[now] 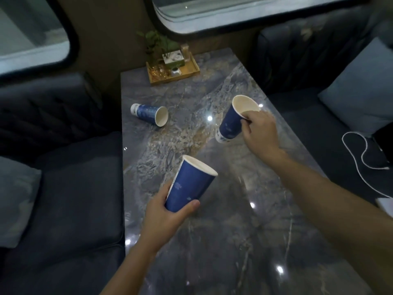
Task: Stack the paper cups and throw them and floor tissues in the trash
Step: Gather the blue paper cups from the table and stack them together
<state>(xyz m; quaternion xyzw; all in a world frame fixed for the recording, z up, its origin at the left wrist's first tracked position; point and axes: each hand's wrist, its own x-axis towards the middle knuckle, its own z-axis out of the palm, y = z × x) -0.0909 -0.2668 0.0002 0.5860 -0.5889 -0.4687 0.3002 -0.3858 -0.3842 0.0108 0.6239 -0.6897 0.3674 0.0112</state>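
Three blue paper cups with white insides are in view over a grey marble table (212, 241). My left hand (168, 213) grips the near cup (189, 186) around its lower half, tilted with its mouth up and to the right. My right hand (260, 130) pinches the rim of a second cup (230, 122), held tilted above the table's right side. The third cup (148, 114) lies on its side at the table's left edge, mouth facing right. No tissues or trash bin are visible.
A wooden tray (192, 74) with a plant, a tissue box and small glassware stands at the table's far end. Dark sofas flank the table, with a pale cushion (359, 90) on the right. A white cable (359, 158) lies on the right seat.
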